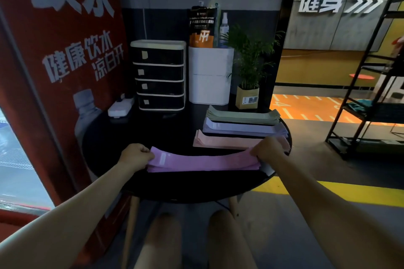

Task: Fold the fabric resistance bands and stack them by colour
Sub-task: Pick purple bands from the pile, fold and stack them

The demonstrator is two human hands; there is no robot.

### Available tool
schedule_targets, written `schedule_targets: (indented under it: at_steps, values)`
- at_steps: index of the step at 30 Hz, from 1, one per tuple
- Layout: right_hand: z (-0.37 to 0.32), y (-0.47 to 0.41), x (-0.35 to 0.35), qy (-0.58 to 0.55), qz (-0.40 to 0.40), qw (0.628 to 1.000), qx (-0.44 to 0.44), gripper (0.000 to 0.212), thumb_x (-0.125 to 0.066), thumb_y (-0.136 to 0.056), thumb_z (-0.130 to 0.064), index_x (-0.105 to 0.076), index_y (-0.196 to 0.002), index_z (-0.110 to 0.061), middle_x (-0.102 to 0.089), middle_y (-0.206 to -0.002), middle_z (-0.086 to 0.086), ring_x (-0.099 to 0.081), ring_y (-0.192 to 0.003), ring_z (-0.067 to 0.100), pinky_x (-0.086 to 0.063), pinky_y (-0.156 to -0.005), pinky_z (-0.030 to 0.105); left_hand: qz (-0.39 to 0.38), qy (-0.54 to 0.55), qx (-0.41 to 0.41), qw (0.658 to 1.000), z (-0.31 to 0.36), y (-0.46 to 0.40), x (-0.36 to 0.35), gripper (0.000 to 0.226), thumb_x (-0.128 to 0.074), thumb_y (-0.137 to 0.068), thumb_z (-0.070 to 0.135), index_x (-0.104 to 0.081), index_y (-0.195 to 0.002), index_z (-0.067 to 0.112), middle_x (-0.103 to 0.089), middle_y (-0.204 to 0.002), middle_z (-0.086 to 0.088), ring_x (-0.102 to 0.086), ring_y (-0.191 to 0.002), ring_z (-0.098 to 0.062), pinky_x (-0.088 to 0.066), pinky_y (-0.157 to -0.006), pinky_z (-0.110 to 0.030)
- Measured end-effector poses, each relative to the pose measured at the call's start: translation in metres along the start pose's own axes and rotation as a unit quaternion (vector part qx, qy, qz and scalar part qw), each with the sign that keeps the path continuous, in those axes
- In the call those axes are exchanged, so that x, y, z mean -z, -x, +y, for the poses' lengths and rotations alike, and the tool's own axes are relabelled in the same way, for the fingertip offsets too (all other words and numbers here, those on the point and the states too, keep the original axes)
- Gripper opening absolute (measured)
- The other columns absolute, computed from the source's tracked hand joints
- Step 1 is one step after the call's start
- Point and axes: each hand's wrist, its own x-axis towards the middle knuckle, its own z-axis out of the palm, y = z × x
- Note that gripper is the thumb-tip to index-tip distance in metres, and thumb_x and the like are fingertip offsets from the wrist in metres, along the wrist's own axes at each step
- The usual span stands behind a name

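Observation:
A stack of purple-pink bands [203, 162] lies flat near the front of the round black table [140, 135]. My left hand [136, 155] grips its left end and my right hand [267, 150] grips its right end. Behind it, toward the right edge, three more flat stacks lie side by side: peach-pink bands [225, 141] nearest, lavender bands [242, 129] in the middle, pale green bands [242, 116] farthest.
At the back of the table stand a black drawer unit [160, 74], a white bin [209, 74] holding bottles and a pouch, a potted plant [249, 91] and a white power strip [121, 107]. A red banner [54, 61] rises at left; a black metal rack [371, 94] stands at right.

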Motion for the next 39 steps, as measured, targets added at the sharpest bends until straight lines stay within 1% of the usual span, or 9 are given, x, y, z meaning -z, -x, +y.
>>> schedule_targets:
  at_steps: [3, 8, 14, 17, 22, 24, 26, 32, 39]
  values:
    - [0.005, 0.003, -0.008, 0.020, 0.026, 0.999, 0.026, 0.026, -0.061, -0.083, -0.012, -0.066, -0.104, 0.001, -0.064, -0.106, 0.018, -0.060, -0.092, 0.028, -0.039, -0.069, 0.024, 0.009, -0.010, -0.008, 1.000, -0.003, 0.003, -0.003, 0.015, -0.067, -0.078, 0.007, -0.062, -0.065, 0.012, -0.062, -0.073, -0.007, -0.059, -0.074, -0.026, -0.053, -0.079, -0.037]
    - [0.013, 0.008, -0.023, 0.098, 0.085, 0.984, 0.119, 0.014, -0.055, -0.086, -0.007, -0.066, -0.087, 0.001, -0.066, -0.092, 0.020, -0.063, -0.088, 0.036, -0.048, -0.071, 0.034, 0.027, -0.008, -0.014, 0.999, -0.009, 0.006, -0.009, 0.008, -0.068, -0.078, 0.008, -0.063, -0.074, 0.013, -0.064, -0.084, -0.005, -0.058, -0.075, -0.019, -0.042, -0.071, -0.027]
    - [0.012, 0.021, -0.031, 0.200, 0.132, 0.956, 0.169, 0.024, -0.044, -0.089, -0.005, -0.055, -0.110, -0.003, -0.049, -0.119, 0.018, -0.050, -0.106, 0.037, -0.046, -0.082, 0.041, 0.033, -0.016, -0.031, 0.999, -0.013, 0.005, -0.010, 0.006, -0.068, -0.079, 0.009, -0.065, -0.084, 0.010, -0.064, -0.089, -0.003, -0.057, -0.081, -0.016, -0.040, -0.073, -0.025]
    - [-0.004, 0.030, -0.037, 0.224, 0.181, 0.925, 0.247, 0.032, -0.048, -0.088, -0.005, -0.053, -0.119, -0.006, -0.045, -0.124, 0.016, -0.038, -0.118, 0.034, -0.041, -0.087, 0.042, 0.033, -0.019, -0.032, 0.999, -0.014, 0.006, -0.010, 0.006, -0.068, -0.079, 0.010, -0.064, -0.083, 0.012, -0.063, -0.087, -0.002, -0.057, -0.081, -0.016, -0.040, -0.073, -0.025]
    - [-0.040, 0.049, -0.080, 0.148, -0.027, 0.910, 0.386, 0.028, -0.062, -0.086, -0.019, -0.063, -0.113, -0.011, -0.053, -0.116, 0.011, -0.046, -0.113, 0.029, -0.041, -0.090, 0.034, 0.038, -0.002, -0.033, 0.999, -0.016, 0.006, -0.011, 0.009, -0.069, -0.078, 0.010, -0.062, -0.080, 0.014, -0.064, -0.085, -0.002, -0.061, -0.084, -0.018, -0.042, -0.075, -0.024]
    - [-0.040, 0.051, -0.099, 0.144, -0.060, 0.903, 0.402, 0.031, -0.063, -0.087, -0.026, -0.062, -0.115, -0.014, -0.053, -0.119, 0.009, -0.046, -0.113, 0.028, -0.039, -0.097, 0.035, 0.039, -0.002, -0.037, 0.999, -0.017, 0.007, -0.011, 0.009, -0.070, -0.079, 0.010, -0.061, -0.080, 0.014, -0.063, -0.085, -0.003, -0.061, -0.084, -0.018, -0.042, -0.075, -0.023]
    - [-0.032, 0.051, -0.110, 0.129, -0.060, 0.903, 0.406, 0.034, -0.062, -0.087, -0.030, -0.062, -0.118, -0.015, -0.053, -0.123, 0.007, -0.044, -0.115, 0.027, -0.035, -0.100, 0.032, 0.039, 0.003, -0.037, 0.999, -0.019, 0.007, -0.011, 0.008, -0.070, -0.079, 0.011, -0.062, -0.082, 0.013, -0.064, -0.085, -0.003, -0.061, -0.083, -0.018, -0.042, -0.074, -0.023]
    - [-0.017, 0.045, -0.119, 0.119, -0.032, 0.892, 0.436, 0.032, -0.059, -0.089, -0.035, -0.065, -0.114, -0.016, -0.055, -0.118, 0.003, -0.048, -0.107, 0.024, -0.034, -0.091, 0.027, 0.057, 0.050, -0.035, 0.996, -0.020, 0.009, -0.014, 0.012, -0.065, -0.086, 0.024, -0.062, -0.078, 0.015, -0.061, -0.074, 0.003, -0.058, -0.074, -0.014, -0.041, -0.073, -0.025]
    - [-0.017, 0.049, -0.119, 0.111, -0.020, 0.895, 0.432, 0.031, -0.060, -0.089, -0.032, -0.064, -0.115, -0.015, -0.054, -0.119, 0.003, -0.047, -0.108, 0.025, -0.036, -0.091, 0.030, 0.094, 0.059, -0.047, 0.993, -0.027, 0.010, -0.019, 0.016, -0.062, -0.086, 0.013, -0.056, -0.073, 0.021, -0.059, -0.078, 0.006, -0.057, -0.080, -0.014, -0.040, -0.073, -0.024]
